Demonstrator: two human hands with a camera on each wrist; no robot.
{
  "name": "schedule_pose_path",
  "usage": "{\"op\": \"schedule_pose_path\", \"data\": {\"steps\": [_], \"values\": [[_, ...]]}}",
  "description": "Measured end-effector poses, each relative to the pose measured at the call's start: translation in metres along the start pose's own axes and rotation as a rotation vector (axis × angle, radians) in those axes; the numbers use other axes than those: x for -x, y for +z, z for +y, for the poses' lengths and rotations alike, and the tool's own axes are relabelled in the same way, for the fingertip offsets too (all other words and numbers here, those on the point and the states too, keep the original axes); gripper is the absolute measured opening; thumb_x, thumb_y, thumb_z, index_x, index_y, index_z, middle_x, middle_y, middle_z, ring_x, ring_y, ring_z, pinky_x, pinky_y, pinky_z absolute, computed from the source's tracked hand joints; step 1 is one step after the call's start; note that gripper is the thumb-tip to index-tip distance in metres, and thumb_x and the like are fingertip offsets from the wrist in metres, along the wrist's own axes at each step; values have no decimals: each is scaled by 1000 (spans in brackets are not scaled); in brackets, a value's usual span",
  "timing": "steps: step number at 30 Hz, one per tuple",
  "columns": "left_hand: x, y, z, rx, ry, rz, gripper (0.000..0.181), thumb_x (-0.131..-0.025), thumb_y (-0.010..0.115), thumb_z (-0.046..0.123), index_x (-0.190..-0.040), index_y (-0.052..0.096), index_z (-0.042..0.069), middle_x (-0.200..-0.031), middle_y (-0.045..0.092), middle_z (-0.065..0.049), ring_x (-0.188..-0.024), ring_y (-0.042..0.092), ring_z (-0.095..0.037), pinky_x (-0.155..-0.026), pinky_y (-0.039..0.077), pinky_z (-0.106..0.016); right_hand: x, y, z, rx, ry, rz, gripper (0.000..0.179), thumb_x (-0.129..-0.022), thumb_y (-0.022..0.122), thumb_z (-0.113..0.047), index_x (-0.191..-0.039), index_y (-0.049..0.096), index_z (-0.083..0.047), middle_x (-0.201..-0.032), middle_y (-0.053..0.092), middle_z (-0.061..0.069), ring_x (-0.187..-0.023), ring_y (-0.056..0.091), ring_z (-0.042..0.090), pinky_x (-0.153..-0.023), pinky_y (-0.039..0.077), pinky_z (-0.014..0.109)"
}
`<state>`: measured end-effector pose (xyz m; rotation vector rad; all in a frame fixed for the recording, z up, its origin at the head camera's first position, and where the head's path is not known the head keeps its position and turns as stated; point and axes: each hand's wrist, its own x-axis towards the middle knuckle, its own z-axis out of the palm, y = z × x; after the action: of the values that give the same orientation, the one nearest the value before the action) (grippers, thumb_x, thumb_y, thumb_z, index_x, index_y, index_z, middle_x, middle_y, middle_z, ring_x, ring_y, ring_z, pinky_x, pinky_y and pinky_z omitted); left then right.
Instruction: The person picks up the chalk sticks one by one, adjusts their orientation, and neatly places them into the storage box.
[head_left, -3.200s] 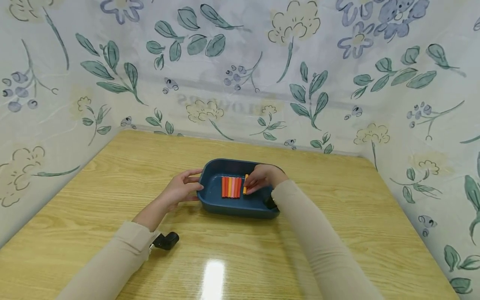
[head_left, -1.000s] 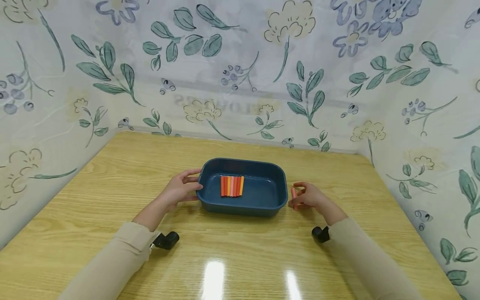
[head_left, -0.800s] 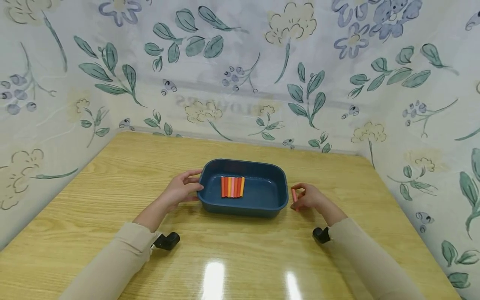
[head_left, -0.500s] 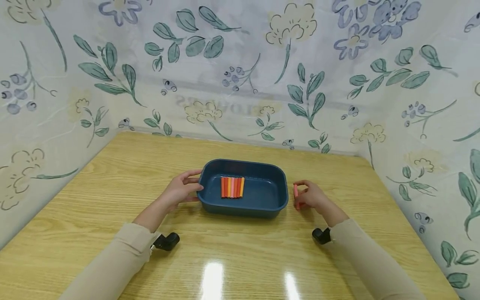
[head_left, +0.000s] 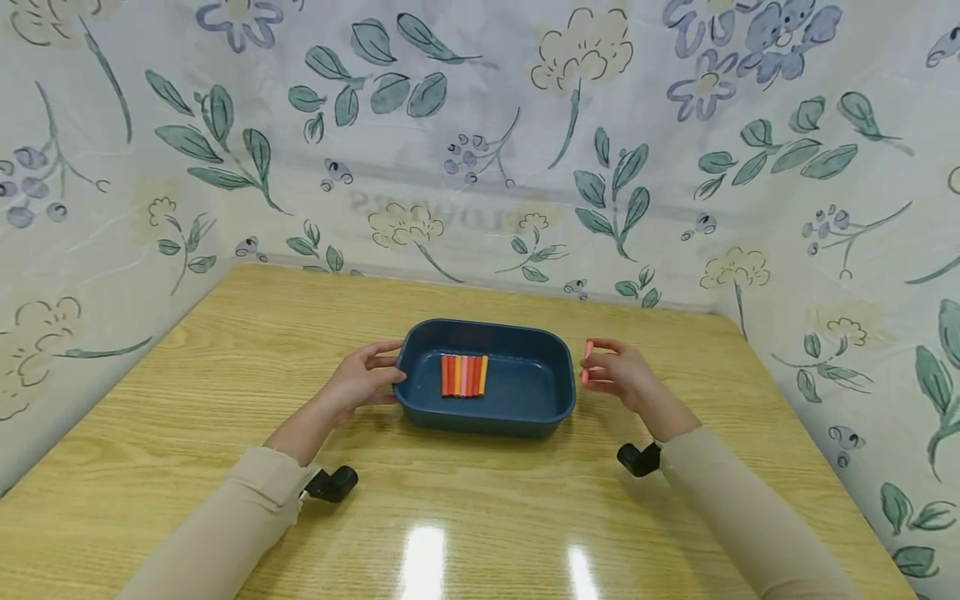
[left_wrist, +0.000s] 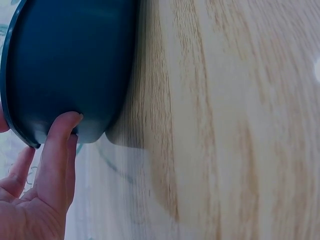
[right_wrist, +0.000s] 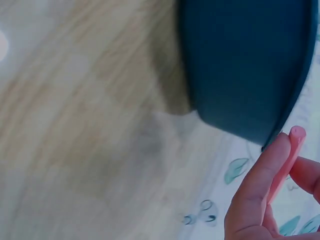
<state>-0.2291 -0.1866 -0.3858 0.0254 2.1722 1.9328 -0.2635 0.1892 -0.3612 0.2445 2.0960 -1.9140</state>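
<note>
In the head view, a dark blue plastic basin (head_left: 480,422) with rounded corners sits mid-table. Inside it, toward the left, several chalk sticks (head_left: 464,377) in red, orange, yellow and pink lie side by side in a row. My left hand (head_left: 360,381) grips the basin's left end; in the left wrist view its fingers (left_wrist: 56,155) lie against the outer wall (left_wrist: 75,60). Just off the basin's right end, my right hand (head_left: 628,381) pinches a pink chalk stick (head_left: 587,363) between thumb and fingers. That stick slants upward in the right wrist view.
A wooden table (head_left: 480,500) bears the basin and reflects bright light near its front. Floral cloth (head_left: 480,125) encloses the back and sides. Black wrist cameras (head_left: 333,483) hang below both beige sleeves (head_left: 225,525).
My right hand has left an orange stick at the row's right end, moved out past the basin's right side, picked up the pink chalk stick and raised it. My left hand stays put.
</note>
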Motion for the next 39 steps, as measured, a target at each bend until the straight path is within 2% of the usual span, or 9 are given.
{"op": "schedule_pose_path", "data": {"steps": [6,12,17,22,25,29,31,35,39], "values": [[0,0,1,-1,0,4,60,-90,55,2,-144,30,3,-136,36,-29,-102,59,-32,-78,54,-42,-2,9,-13,-1,0,-19,59,-89,56,-2,-143,31,-1,-104,52,17,-67,62,14,-70,56,29],[0,1,0,-1,-6,1,59,-90,55,2,-144,30,3,-136,37,-28,-101,60,-33,-77,54,-42,-7,22,-26,15,37,-60,58,-91,56,-4,-143,30,-1,-120,50,26,-77,64,20,-69,56,28],[0,1,1,-4,-6,1,60,-90,55,2,-144,30,3,-137,36,-29,-104,58,-35,-78,54,-42,-11,33,-37,23,62,-133,57,-93,54,-6,-144,29,-1,-132,44,27,-99,59,30,-73,56,27],[1,0,2,-4,-1,0,60,-91,54,2,-145,29,3,-137,35,-29,-104,58,-35,-78,54,-42,-15,46,-47,-15,105,-174,52,-94,53,-5,-142,34,-2,-134,44,24,-119,47,36,-78,55,29],[2,0,2,-6,-7,5,60,-90,54,2,-144,30,3,-137,36,-29,-104,58,-34,-78,54,-42,-20,56,-49,-38,135,-189,49,-93,54,-4,-139,38,-1,-132,46,23,-114,51,34,-80,54,30],[2,1,1,-7,-12,4,60,-90,55,2,-144,30,3,-137,36,-29,-104,58,-33,-78,54,-43,-29,69,-49,-14,183,-244,48,-92,55,-2,-136,38,4,-125,47,23,-94,58,27,-83,53,32],[1,1,0,-1,-13,-2,60,-90,55,2,-144,30,4,-138,36,-28,-104,58,-34,-79,53,-44,-33,75,-50,26,207,-275,48,-92,55,-1,-136,37,5,-120,48,22,-88,58,24,-84,53,33],[1,1,0,3,-8,-5,60,-91,55,2,-145,30,4,-138,36,-28,-107,56,-37,-79,53,-44,-40,86,-53,128,250,-315,45,-91,56,-2,-132,39,5,-113,50,18,-86,58,23,-82,54,34],[1,1,1,-5,-4,1,60,-91,55,3,-145,29,4,-138,35,-28,-109,55,-38,-80,53,-45,-47,94,-52,204,295,-329,31,-89,58,-1,-118,50,8,-109,53,18,-83,60,24,-79,55,35]]}}
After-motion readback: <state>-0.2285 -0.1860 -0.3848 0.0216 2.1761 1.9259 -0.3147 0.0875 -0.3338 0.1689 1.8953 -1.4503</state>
